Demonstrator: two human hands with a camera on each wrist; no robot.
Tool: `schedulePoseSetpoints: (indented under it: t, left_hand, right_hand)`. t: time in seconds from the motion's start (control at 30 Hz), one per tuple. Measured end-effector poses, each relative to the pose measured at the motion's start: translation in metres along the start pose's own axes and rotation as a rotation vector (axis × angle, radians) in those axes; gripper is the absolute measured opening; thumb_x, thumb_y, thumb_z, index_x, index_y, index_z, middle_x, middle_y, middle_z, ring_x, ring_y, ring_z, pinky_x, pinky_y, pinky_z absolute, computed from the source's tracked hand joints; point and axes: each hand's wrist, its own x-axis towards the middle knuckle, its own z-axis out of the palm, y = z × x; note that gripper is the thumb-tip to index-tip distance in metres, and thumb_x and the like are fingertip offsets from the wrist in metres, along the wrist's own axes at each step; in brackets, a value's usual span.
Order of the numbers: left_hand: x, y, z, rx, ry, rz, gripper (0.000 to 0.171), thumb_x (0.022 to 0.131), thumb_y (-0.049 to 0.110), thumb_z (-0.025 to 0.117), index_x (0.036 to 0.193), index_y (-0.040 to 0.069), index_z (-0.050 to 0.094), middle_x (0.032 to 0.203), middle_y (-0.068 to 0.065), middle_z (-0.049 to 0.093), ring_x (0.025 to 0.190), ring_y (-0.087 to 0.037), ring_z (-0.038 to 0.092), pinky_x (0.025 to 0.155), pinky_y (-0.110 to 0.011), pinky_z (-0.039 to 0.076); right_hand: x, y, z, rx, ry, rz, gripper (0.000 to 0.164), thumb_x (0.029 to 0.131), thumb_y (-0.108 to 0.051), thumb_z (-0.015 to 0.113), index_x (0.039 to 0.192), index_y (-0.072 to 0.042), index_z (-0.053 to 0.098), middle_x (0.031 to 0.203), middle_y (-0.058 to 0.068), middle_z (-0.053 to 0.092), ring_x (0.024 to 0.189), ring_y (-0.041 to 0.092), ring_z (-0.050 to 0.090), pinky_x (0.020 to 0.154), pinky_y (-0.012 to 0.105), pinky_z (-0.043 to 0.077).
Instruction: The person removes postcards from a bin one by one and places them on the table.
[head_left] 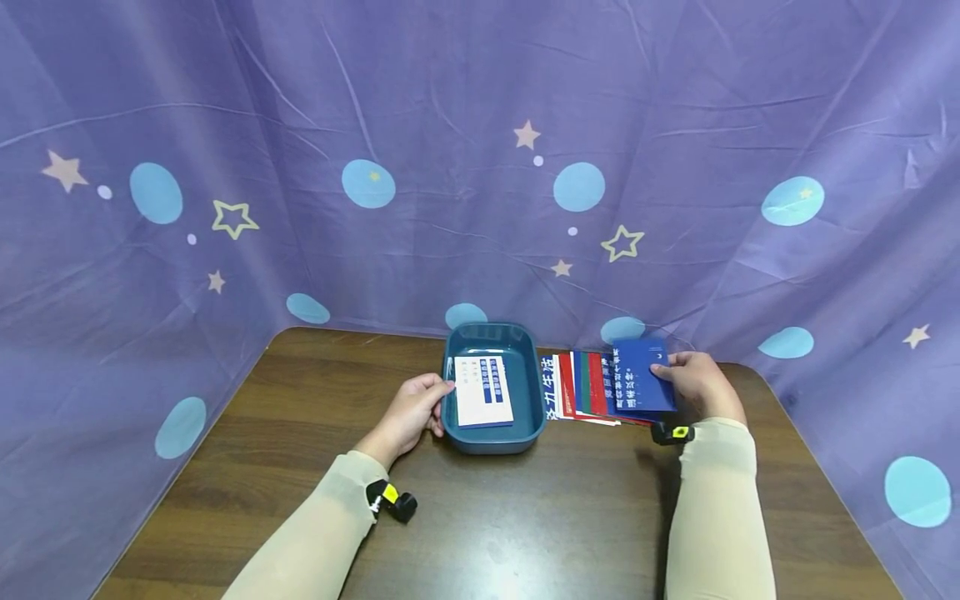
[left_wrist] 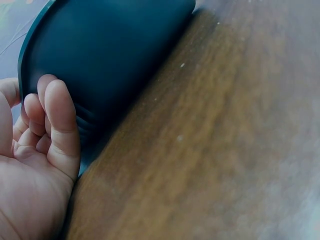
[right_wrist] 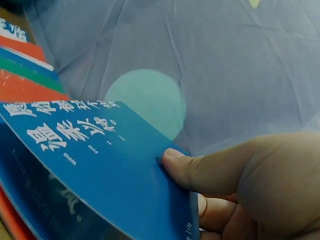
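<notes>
My right hand [head_left: 701, 383] pinches the blue card [head_left: 641, 379] by its right edge, thumb flat on the printed face and fingers beneath. The card is to the right of the tray, face up, its near edge raised off the cards below, with a dark gap between. Its white characters crowd the left edge, in lines running front to back. From my head it looks only a little longer front to back than side to side, and with the tilt I cannot be sure of its long axis. Under it and to its left, an overlapping row of cards [head_left: 595, 383], red, green, blue and white, runs sideways toward the teal tray [head_left: 495, 447]. My left hand [head_left: 408, 410] grips that tray's left rim, fingers bent against the outer wall. The tray's long axis points away from me, and so does that of the white card [head_left: 472, 408] lying inside it, slightly turned. Everything sits on the wooden table [head_left: 450, 525], before a purple cloth [head_left: 465, 108].
</notes>
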Motion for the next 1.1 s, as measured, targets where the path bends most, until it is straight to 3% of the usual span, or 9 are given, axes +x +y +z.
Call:
schedulePoseSetpoints:
  t: [0.27,0.47,0.63,0.73,0.9,0.97,1.1]
  left_hand:
    - [-0.001,0.001,0.000,0.010,0.000,-0.001,0.031,0.103,0.018,0.067,0.082,-0.001,0.054,0.058,-0.001,0.050,0.040,-0.014,0.053,0.035,-0.025,0.051]
    - [-0.001,0.001,0.001,0.011,-0.005,0.005,0.036,0.103,0.019,0.067,0.088,-0.010,0.052,0.059,-0.001,0.050,0.040,-0.013,0.053,0.036,-0.026,0.051]
    - [-0.001,0.001,0.000,0.011,-0.006,0.006,0.038,0.103,0.020,0.067,0.089,-0.012,0.050,0.058,0.000,0.050,0.040,-0.013,0.053,0.036,-0.025,0.051]
    - [-0.001,0.001,0.000,0.010,-0.006,0.004,0.039,0.104,0.018,0.066,0.091,-0.014,0.049,0.058,0.000,0.050,0.040,-0.013,0.053,0.036,-0.025,0.051]
    - [-0.002,0.001,0.000,0.005,-0.008,0.002,0.039,0.104,0.018,0.065,0.092,-0.015,0.049,0.059,-0.001,0.050,0.040,-0.013,0.054,0.036,-0.025,0.051]
    - [-0.002,0.002,0.000,0.003,-0.011,0.002,0.039,0.104,0.018,0.066,0.091,-0.014,0.049,0.059,-0.001,0.050,0.040,-0.013,0.053,0.036,-0.025,0.051]
    - [-0.002,0.003,0.001,-0.002,-0.012,-0.003,0.040,0.104,0.019,0.066,0.091,-0.014,0.049,0.059,-0.001,0.050,0.040,-0.013,0.053,0.036,-0.025,0.052]
  right_hand:
    - [0.015,0.017,0.010,-0.048,-0.020,0.015,0.040,0.106,-0.025,0.067,0.128,0.009,0.064,0.091,0.011,0.073,0.075,0.019,0.072,0.065,0.033,0.064]
    - [0.016,0.019,0.014,-0.261,0.053,-0.048,0.040,0.100,-0.027,0.073,0.113,0.010,0.070,0.090,0.015,0.072,0.080,0.026,0.067,0.066,0.036,0.057]
    - [0.012,0.017,0.016,-0.382,0.104,-0.071,0.043,0.094,-0.032,0.079,0.102,0.010,0.071,0.091,0.018,0.070,0.089,0.034,0.065,0.080,0.049,0.057]
    - [0.009,0.016,0.019,-0.369,0.124,-0.048,0.039,0.091,-0.033,0.082,0.088,0.004,0.069,0.081,0.014,0.067,0.080,0.032,0.064,0.072,0.046,0.057]
    - [0.011,0.016,0.019,-0.318,0.113,-0.011,0.043,0.091,-0.033,0.082,0.065,-0.012,0.055,0.063,0.001,0.053,0.063,0.022,0.054,0.054,0.034,0.045]
    - [0.010,0.014,0.016,-0.300,0.090,-0.009,0.040,0.094,-0.034,0.079,0.069,-0.010,0.059,0.065,0.001,0.053,0.065,0.022,0.053,0.056,0.034,0.044]
    - [0.002,-0.002,0.009,-0.279,0.088,-0.073,0.037,0.098,-0.038,0.074,0.093,-0.002,0.069,0.079,0.006,0.061,0.078,0.026,0.057,0.064,0.036,0.046]
